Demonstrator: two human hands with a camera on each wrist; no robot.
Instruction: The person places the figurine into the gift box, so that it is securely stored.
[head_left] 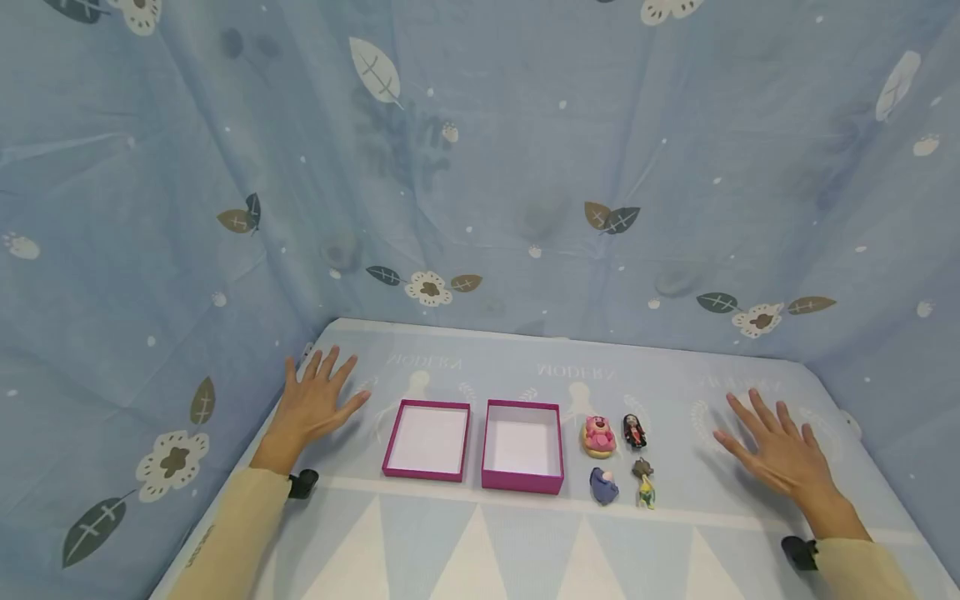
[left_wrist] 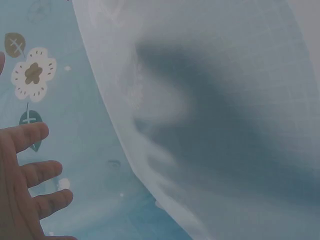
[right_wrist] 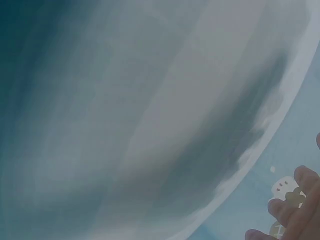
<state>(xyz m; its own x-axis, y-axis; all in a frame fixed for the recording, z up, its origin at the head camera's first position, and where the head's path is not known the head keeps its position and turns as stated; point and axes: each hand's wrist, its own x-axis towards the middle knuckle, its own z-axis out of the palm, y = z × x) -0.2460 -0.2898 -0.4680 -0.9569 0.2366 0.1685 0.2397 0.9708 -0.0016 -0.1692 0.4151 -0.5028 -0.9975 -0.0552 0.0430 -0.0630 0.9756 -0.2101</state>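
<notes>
In the head view my left hand (head_left: 309, 404) is held over the left side of the table, fingers spread and straight, holding nothing. My right hand (head_left: 783, 454) hovers the same way over the right side. Nearest the left hand lies a shallow magenta-edged box lid (head_left: 427, 440), white inside. Beside it stands a deeper magenta box (head_left: 522, 442), open at the top with a white inside. To the box's right are a pink bear figurine (head_left: 598, 436), a dark-haired doll figurine in red and black (head_left: 634, 432), a dark blue figurine (head_left: 603, 486) and a brown-headed figurine in yellow and green (head_left: 643, 483).
A pale blue cloth with white triangles covers the table (head_left: 420, 542). Blue patterned curtains (head_left: 480, 167) hang at the back and both sides. A black wrist strap piece (head_left: 303, 484) sits on the left wrist, and another (head_left: 799, 552) on the right.
</notes>
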